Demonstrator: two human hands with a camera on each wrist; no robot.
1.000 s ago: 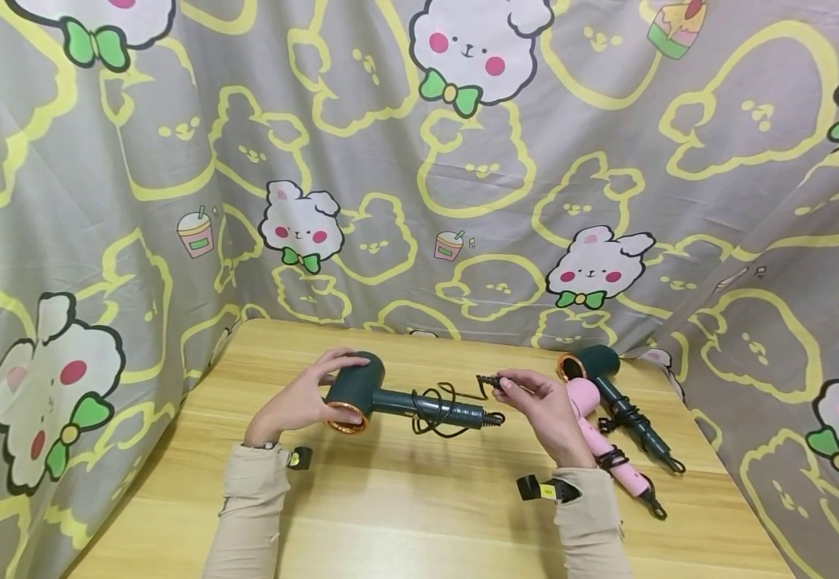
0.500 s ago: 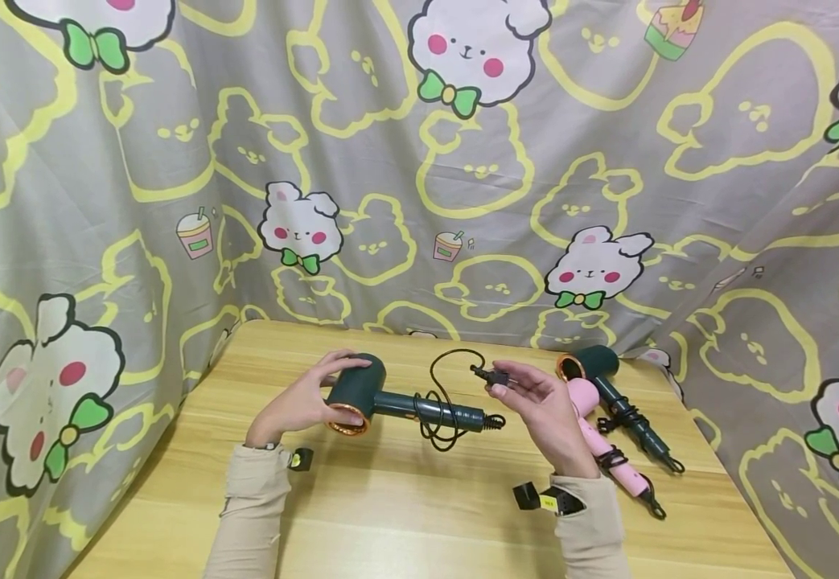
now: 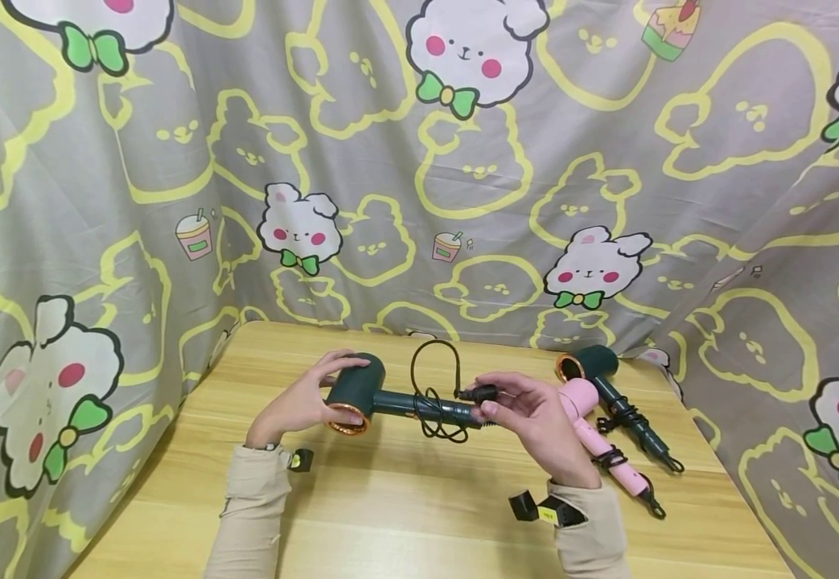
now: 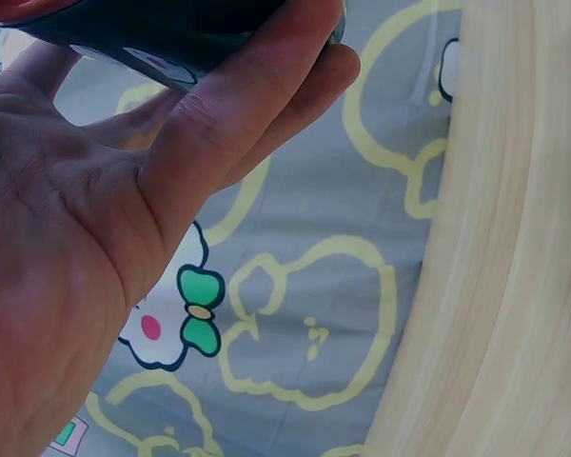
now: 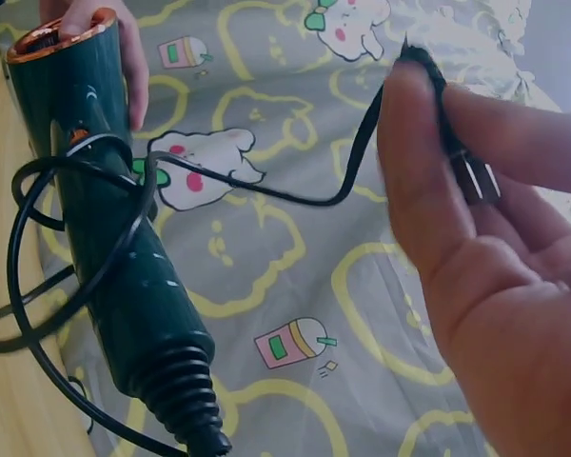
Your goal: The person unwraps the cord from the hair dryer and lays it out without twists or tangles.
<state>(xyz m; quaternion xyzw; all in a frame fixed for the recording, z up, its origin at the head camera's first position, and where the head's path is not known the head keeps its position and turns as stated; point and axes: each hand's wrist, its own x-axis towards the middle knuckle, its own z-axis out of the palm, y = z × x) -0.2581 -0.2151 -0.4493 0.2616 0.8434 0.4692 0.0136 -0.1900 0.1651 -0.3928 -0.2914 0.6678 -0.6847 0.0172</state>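
A dark green hair dryer [image 3: 355, 384] with a copper rim is gripped around its head by my left hand [image 3: 302, 400]. Its handle [image 5: 138, 257] points right, and a black cord [image 5: 24, 219] loops loosely around it. My right hand [image 3: 544, 418] pinches the plug [image 5: 474, 176] between thumb and fingers; its metal prongs show in the right wrist view. From the plug the cord arcs up and back to the handle. In the left wrist view the left hand [image 4: 86, 200] spreads along the underside of the dryer head, which is mostly cut off at the top.
To the right on the wooden table [image 3: 405, 507] lie a pink hair dryer [image 3: 610, 450] and a second dark green hair dryer [image 3: 625, 402], each with its cord wrapped around the handle. A patterned curtain [image 3: 383, 161] encloses the table at the back and sides.
My right hand has turned and moved slightly left and down with the plug, toward the handle's end. The cord now arches in a loop above the handle. The left hand stays on the dryer head.
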